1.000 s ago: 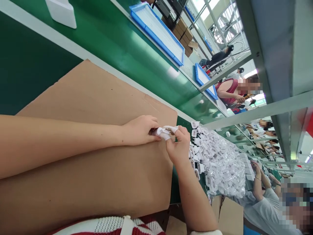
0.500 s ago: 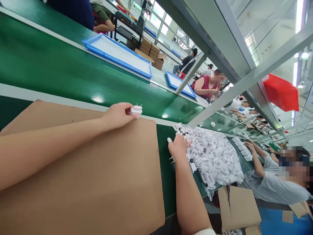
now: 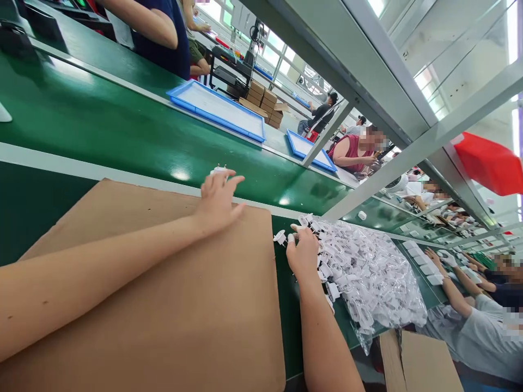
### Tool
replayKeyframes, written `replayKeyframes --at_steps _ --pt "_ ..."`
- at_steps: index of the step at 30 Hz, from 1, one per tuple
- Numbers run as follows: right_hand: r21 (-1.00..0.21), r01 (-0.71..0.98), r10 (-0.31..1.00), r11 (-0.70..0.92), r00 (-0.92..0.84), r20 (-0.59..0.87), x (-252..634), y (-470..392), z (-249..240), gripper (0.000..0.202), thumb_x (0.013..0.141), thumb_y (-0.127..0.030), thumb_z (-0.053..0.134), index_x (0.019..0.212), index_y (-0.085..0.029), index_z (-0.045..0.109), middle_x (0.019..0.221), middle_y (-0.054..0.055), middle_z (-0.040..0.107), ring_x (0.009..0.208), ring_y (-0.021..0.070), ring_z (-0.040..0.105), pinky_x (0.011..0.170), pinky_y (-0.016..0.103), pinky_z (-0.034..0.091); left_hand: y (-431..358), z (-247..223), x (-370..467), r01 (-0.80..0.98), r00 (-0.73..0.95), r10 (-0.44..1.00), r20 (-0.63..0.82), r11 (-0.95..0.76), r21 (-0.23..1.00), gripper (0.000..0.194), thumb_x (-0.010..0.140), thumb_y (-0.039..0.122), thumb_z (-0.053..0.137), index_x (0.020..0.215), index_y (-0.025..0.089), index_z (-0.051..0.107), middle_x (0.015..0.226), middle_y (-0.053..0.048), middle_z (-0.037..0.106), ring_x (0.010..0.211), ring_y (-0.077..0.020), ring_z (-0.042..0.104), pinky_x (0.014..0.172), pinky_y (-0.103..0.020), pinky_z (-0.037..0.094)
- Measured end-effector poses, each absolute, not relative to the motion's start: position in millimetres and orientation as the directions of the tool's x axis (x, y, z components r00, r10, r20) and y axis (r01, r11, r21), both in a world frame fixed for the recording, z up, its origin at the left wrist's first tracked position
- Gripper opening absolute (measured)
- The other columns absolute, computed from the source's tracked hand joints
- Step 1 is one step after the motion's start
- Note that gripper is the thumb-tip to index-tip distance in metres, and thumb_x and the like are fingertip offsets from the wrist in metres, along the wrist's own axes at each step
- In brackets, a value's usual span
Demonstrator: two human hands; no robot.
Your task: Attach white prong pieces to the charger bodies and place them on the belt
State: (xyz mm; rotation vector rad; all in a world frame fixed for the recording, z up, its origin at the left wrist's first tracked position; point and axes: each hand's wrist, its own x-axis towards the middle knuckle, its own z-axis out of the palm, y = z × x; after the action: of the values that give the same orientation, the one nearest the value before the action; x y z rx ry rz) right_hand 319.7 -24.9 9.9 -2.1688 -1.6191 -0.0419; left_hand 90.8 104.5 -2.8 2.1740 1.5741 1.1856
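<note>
My left hand (image 3: 218, 201) is over the far edge of a large cardboard box (image 3: 196, 305), its fingers apart and holding nothing. Just beyond its fingertips, a white plug adapter (image 3: 219, 170) with two pins up sits on the green conveyor belt (image 3: 134, 136). My right hand (image 3: 303, 250) is at the near side of a heap of white plug adapters (image 3: 368, 272) in a clear plastic bag. Its fingers are curled around a white adapter, partly hidden; the thumb tip has a white cover. A loose adapter (image 3: 280, 237) lies left of that thumb.
Blue-rimmed trays (image 3: 220, 111) rest on the ledge across the belt. A slanting metal post (image 3: 368, 169) rises beyond the heap. An open carton (image 3: 427, 362) stands at lower right, near a co-worker in a grey shirt (image 3: 469, 326). A red bin (image 3: 488, 163) hangs above.
My left hand has let go of the plug adapter, which now sits on the belt, and its fingers have spread. My right hand's fingers have closed in at the heap. The view has shifted left.
</note>
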Motion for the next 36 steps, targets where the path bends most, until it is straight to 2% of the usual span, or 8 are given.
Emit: replayKeyframes --at_steps 5,9,11,13,15,18,23,36 --pt "-0.41 0.905 0.952 -0.115 0.218 0.213 317.5 -28.5 4.1 0.047 0.081 -0.023 0.065 0.128 -0.018 0.068 0.116 0.012 0.073 0.111 0.0313 0.067 0.112 0.054 0.042 73.5 -25.1 96.3 0.434 0.446 0.73 0.517 -0.682 0.588 0.044 0.091 0.032 0.055 0.131 0.018 0.062 0.139 -0.014 0.058 0.132 -0.0338 0.049 0.116 -0.053 0.039" --pt "-0.629 0.774 0.941 -0.075 0.264 0.212 315.0 -27.5 -1.0 0.04 0.084 -0.023 0.058 0.121 -0.017 0.071 0.121 0.014 0.074 0.114 0.0296 0.069 0.106 0.047 0.049 67.6 -33.7 95.3 0.256 0.594 0.642 0.485 -0.723 0.642 0.034 0.088 0.025 0.059 0.12 0.017 0.068 0.125 -0.013 0.067 0.122 -0.0303 0.058 0.111 -0.048 0.046" --pt "-0.769 0.639 0.929 -0.021 0.297 0.222 305.6 -31.3 -2.1 0.045 0.085 -0.035 0.063 0.127 -0.02 0.068 0.125 0.013 0.074 0.114 0.0287 0.069 0.099 0.043 0.052 64.2 -32.0 94.3 0.171 0.619 0.631 0.467 -0.689 0.704 0.038 0.086 0.023 0.065 0.123 0.017 0.067 0.12 -0.011 0.069 0.113 -0.0267 0.063 0.105 -0.042 0.05" --pt "-0.918 0.392 0.958 -0.05 0.279 0.067 293.3 -37.7 -3.3 0.07 0.08 -0.041 0.072 0.145 -0.022 0.054 0.115 0.01 0.076 0.093 0.0257 0.072 0.071 0.034 0.055 60.9 -29.2 94.1 0.073 0.672 0.609 0.421 -0.62 0.781 0.049 0.084 0.025 0.072 0.132 0.019 0.063 0.115 -0.009 0.071 0.095 -0.0207 0.067 0.091 -0.034 0.056" --pt "-0.978 0.18 0.968 -0.106 0.243 -0.06 282.3 -43.7 -5.1 0.082 0.074 -0.041 0.078 0.149 -0.024 0.048 0.107 0.007 0.078 0.079 0.0218 0.071 0.063 0.029 0.051 59.0 -27.0 94.7 0.015 0.727 0.562 0.394 -0.587 0.809 0.042 0.087 0.025 0.073 0.128 0.02 0.066 0.107 -0.007 0.071 0.085 -0.0167 0.066 0.081 -0.028 0.055" --pt "-0.986 -0.013 0.942 -0.167 0.292 -0.164 272.4 -45.9 -8.6 0.071 0.066 -0.039 0.083 0.132 -0.023 0.06 0.098 0.004 0.078 0.068 0.0161 0.066 0.063 0.026 0.05 58.0 -26.0 96.1 0.04 0.771 0.538 0.342 -0.575 0.817 0.022 0.089 0.029 0.076 0.108 0.019 0.076 0.091 -0.003 0.069 0.076 -0.0148 0.062 0.072 -0.025 0.05" --pt "-0.955 -0.198 0.9 -0.219 0.337 -0.276 267.1 -37.8 -14.3 0.062 0.056 -0.035 0.085 0.114 -0.023 0.069 0.091 0.004 0.074 0.061 0.0133 0.056 0.048 0.022 0.041 60.9 -30.6 99.0 0.026 0.731 0.65 0.206 -0.329 0.944 0.026 0.087 0.024 0.077 0.112 0.019 0.075 0.09 -0.002 0.071 0.076 -0.0144 0.062 0.073 -0.025 0.051" --pt "-0.975 -0.125 0.952 -0.183 0.225 -0.208 265.9 -39.4 -9.8 0.076 0.054 -0.027 0.089 0.126 -0.02 0.066 0.118 0.008 0.076 0.08 0.0165 0.069 0.056 0.02 0.049 70.6 -26.4 101.1 0.108 0.719 0.688 0.094 -0.245 0.963 0.011 0.083 0.014 0.077 0.093 0.016 0.073 0.081 0.0 0.069 0.075 -0.0144 0.061 0.077 -0.027 0.049"
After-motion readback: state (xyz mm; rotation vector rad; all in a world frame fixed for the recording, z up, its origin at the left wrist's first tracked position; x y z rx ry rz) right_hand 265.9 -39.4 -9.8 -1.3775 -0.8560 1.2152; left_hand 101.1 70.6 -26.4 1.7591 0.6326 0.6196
